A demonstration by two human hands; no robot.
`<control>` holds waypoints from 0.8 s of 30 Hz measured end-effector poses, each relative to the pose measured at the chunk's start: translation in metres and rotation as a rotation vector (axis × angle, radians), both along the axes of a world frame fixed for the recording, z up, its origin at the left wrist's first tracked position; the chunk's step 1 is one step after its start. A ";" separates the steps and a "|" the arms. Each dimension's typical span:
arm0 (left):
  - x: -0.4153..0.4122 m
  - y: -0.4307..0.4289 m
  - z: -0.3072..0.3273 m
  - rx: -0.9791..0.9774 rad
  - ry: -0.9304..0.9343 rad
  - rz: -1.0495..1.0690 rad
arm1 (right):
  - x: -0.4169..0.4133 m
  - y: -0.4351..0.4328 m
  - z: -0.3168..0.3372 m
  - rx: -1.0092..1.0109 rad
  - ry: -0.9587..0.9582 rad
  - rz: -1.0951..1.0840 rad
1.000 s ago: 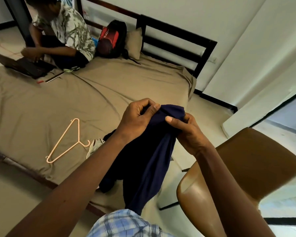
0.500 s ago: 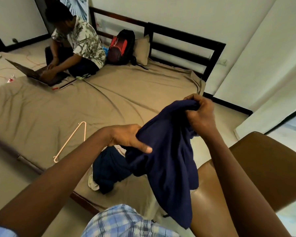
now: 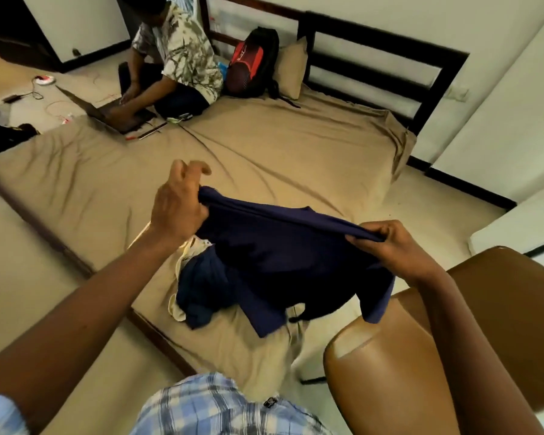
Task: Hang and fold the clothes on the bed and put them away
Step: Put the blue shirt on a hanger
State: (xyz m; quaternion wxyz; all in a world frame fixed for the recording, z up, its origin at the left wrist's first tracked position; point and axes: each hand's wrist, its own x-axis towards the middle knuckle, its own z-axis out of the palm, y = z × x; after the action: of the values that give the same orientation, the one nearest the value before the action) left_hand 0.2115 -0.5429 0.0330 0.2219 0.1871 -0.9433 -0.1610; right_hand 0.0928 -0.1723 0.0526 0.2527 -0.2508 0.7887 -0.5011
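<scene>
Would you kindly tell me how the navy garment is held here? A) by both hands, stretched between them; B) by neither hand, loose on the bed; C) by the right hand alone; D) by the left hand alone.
A: the left hand and the right hand each grip one end of the garment's top edge, which runs taut between them.

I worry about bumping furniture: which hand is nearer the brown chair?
Right. The right hand, pinching the navy garment, is just beside the brown chair; the left hand grips the garment's other end, farther off over the bed.
</scene>
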 end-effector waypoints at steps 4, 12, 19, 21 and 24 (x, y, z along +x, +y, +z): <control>0.003 0.009 -0.037 0.043 -0.056 -0.005 | -0.004 -0.003 -0.013 -0.156 -0.157 -0.106; -0.092 -0.014 -0.063 1.271 -0.432 0.237 | -0.026 -0.032 -0.028 0.016 -0.307 -0.384; -0.209 0.000 -0.043 1.629 -0.334 -0.091 | -0.067 -0.045 -0.002 0.077 0.135 -0.760; -0.231 -0.002 -0.038 1.720 -0.288 -0.103 | -0.055 -0.057 0.013 0.078 0.239 -0.782; -0.245 -0.017 -0.027 1.844 -0.170 -0.099 | -0.020 -0.086 0.032 0.017 0.328 -0.715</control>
State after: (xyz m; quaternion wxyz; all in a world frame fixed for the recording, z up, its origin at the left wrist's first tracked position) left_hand -0.0333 -0.5604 0.0063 -0.0919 0.2605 -0.4621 -0.8427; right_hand 0.0730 -0.2584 0.0848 -0.0652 -0.0351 0.8603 -0.5043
